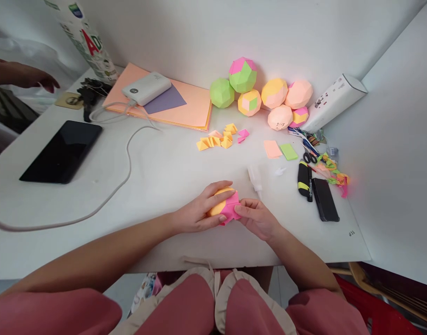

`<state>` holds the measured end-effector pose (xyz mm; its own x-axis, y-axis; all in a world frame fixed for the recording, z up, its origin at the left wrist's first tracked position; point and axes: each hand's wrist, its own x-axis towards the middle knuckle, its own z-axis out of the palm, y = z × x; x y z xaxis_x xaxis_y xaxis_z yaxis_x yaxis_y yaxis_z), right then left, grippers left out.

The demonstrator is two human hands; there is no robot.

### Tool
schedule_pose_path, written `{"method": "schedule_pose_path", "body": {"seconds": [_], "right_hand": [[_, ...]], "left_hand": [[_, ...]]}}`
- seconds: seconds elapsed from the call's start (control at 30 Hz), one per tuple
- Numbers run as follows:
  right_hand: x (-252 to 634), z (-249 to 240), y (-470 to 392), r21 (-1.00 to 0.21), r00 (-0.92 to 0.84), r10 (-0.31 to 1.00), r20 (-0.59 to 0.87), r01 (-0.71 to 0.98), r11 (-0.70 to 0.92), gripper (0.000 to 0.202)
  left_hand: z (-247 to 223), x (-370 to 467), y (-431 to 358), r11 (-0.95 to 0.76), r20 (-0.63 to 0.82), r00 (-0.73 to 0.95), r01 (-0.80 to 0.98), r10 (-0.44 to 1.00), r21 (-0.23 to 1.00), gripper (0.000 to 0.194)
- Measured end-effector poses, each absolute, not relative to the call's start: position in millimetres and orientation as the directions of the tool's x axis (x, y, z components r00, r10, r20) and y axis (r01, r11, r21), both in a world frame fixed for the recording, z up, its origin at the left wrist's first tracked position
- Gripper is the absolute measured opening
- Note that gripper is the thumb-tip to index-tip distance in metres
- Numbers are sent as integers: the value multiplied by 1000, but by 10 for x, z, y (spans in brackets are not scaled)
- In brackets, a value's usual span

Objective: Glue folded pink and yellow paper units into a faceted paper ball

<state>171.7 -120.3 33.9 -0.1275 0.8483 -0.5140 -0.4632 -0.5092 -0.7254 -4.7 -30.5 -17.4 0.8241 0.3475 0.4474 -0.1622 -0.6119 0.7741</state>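
Note:
Between my hands, over the front of the white table, is a pink and orange folded paper ball (230, 207). My left hand (202, 207) wraps round its orange side, fingers over the top and thumb below. At the pink right edge, my right hand (257, 216) pinches the paper between thumb and fingers. A small white glue bottle (254, 179) lies just beyond my right hand, its nozzle towards me. Farther off are several folded orange paper pieces (215, 140) and a few pink ones (242, 135). The underside of the ball is hidden.
Several finished paper balls (243, 77) stand against the wall. At right lie sticky notes (272, 149), scissors (309, 157), a cutter (303, 179) and a phone (325, 200). A tablet (61, 151), a power bank (146, 88) and a cable (127, 153) occupy the left. Another person's hand (38, 79) shows far left.

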Motion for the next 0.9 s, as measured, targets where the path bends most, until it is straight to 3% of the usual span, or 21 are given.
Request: {"method": "schedule_pose_path", "body": {"seconds": [0.9], "right_hand": [[1663,347,-1214,-764,-40,860,-509,-438,-473,26]], "left_hand": [[-97,-37,-329,-594,388,845,-107,369,797,45]]}}
